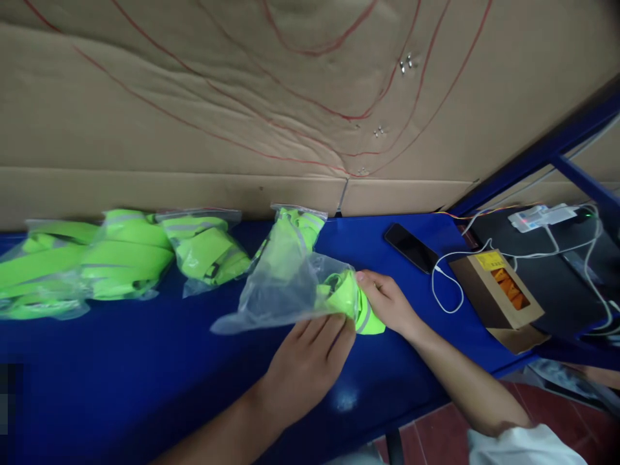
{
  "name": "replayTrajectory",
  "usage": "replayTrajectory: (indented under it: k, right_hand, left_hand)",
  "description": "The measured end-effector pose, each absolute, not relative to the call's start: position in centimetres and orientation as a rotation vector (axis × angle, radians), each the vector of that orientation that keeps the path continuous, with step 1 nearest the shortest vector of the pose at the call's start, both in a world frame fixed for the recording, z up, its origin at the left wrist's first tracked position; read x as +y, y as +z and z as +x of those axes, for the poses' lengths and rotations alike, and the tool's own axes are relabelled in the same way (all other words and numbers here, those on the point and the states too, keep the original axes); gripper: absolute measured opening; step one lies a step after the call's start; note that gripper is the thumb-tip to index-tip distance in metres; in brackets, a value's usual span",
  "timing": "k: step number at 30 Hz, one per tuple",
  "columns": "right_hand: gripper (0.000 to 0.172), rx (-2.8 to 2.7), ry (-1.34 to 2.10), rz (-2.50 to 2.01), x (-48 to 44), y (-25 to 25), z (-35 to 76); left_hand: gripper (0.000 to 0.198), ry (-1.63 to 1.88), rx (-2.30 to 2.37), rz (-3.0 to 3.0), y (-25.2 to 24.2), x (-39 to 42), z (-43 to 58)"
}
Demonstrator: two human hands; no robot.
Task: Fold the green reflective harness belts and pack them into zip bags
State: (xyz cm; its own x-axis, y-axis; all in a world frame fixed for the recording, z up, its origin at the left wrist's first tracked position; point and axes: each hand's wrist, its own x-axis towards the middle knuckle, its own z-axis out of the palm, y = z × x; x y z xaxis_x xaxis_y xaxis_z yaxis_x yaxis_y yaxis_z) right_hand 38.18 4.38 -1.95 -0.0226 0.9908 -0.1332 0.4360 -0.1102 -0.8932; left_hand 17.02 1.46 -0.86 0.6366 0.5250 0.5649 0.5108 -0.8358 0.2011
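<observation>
My left hand (314, 361) has its fingers pressed together on the open edge of a clear plastic bag (278, 294). A rolled neon yellow-green reflective strap (371, 316) with a grey stripe lies partly inside the bag and sticks out at its right end. My right hand (387, 300) pinches that strap, thumb at the bag's mouth. The tips of the left fingers are partly hidden behind the plastic. Just behind the bag stands a filled bag of the same neon strap (293, 236).
More filled neon bags (206, 248) line the back of the blue table (159, 361) at left. To the right lie a black phone (411, 247), a white cable (448, 310), an open cardboard box (504, 290) and a power strip (542, 217). A cardboard wall (217, 142) rises behind.
</observation>
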Motion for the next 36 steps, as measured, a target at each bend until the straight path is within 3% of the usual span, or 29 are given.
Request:
replayTrajectory:
  k: [6,8,11,15,20,26,30,36]
  right_hand:
    - [0.057,-1.459,1.152,-1.607,4.4,-2.7,37.2]
    - [0.057,-1.426,1.204,-1.577,4.2,-2.5,37.0]
    - [0.055,-1.385,1.312,-1.52,3.7,-1.9,36.5]
    - [0.05,-1.543,1.212,-1.544,2.8,-1.2,35.4]
    - [0.035,-1.765,0.978,-1.512,2.3,-1.0,34.6]
    - [0.014,-1.826,0.924,-1.289,2.1,-1.0,35.4]
    - [0.031,-1.929,0.938,-1.199,1.9,-0.5,35.5]
    - [0.028,-1.834,0.71,-1.25,1.6,-1.6,35.1]
  left_hand:
    - [0.026,0.621,1.024,1.59,-1.9,-1.7,13.1]
    - [0.046,0.54,1.076,1.026,-2.4,-2.0,12.1]
    - [0.078,0.729,0.961,0.542,-2.7,-1.4,12.0]
    - [0.094,0.956,0.854,0.584,-2.3,0.2,13.8]
    - [0.076,0.884,1.044,0.733,-2.8,1.3,15.2]
    - [0.072,0.829,0.994,0.666,-2.7,1.3,14.2]
    - [0.079,0.806,1.06,0.583,-2.4,1.5,13.6]
    - [0.081,0.769,1.021,0.541,-2.1,1.2,14.0]
